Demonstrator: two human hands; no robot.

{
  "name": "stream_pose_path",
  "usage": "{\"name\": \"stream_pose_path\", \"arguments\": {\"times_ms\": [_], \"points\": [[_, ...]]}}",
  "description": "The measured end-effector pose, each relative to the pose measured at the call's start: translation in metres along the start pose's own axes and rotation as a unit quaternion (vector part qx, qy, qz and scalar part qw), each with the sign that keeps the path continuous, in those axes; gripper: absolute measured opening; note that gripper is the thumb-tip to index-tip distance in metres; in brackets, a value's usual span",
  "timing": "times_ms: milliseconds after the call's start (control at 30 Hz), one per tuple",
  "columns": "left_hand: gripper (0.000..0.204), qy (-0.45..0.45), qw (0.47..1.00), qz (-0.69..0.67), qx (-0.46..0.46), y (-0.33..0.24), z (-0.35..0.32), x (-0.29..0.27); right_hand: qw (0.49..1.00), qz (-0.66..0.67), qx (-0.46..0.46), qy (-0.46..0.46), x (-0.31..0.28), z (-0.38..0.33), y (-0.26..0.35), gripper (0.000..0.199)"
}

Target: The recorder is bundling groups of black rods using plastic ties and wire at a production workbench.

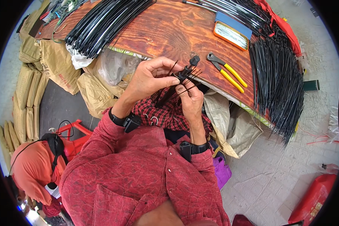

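Over my lap, near the table's edge, I hold a black umbrella shaft (pixel 183 74) tilted, its knobbed top pointing away to the right. Several thin black prongs stick out around it below the knob. The thumb and fingers of my left hand (pixel 150 77) pinch the shaft from the left. Close under it, my right hand (pixel 192 102) is closed with thumb and forefinger at the prongs; what exactly lies between those fingertips is too small to make out. Cutting pliers (pixel 229 75) with yellow handles lie on the table just right of my hands.
The reddish wooden table (pixel 158 34) curves ahead. Bundles of black ribs lie at its left (pixel 105 24) and right (pixel 277 81). An open tin (pixel 229 43) holds thin silver pieces. Brown sacks (pixel 58 64) stand at left, near another person in an orange head covering (pixel 34 165).
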State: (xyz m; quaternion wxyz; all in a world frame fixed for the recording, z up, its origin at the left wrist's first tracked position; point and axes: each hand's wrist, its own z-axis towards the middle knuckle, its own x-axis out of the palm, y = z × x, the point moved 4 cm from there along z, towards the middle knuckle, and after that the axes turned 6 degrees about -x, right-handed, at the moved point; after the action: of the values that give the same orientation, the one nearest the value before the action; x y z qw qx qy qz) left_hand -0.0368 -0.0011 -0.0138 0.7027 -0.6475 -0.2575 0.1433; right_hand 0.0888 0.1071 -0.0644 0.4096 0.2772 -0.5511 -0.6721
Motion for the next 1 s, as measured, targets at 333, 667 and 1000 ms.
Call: {"name": "stream_pose_path", "arguments": {"times_ms": [333,667,1000], "points": [[0.042,-0.006,0.999,-0.002,-0.036,-0.001,0.0,-0.002,0.993,-0.105,0.006,0.046,-0.006,-0.001,0.004,0.034],[0.068,0.072,0.994,0.071,0.039,-0.024,-0.011,0.018,0.961,0.242,0.066,0.113,-0.004,0.008,-0.009,0.043],[0.059,0.15,0.982,0.032,-0.114,-0.014,0.013,-0.029,0.888,0.399,0.092,0.21,0.024,0.03,-0.046,0.055]]}}
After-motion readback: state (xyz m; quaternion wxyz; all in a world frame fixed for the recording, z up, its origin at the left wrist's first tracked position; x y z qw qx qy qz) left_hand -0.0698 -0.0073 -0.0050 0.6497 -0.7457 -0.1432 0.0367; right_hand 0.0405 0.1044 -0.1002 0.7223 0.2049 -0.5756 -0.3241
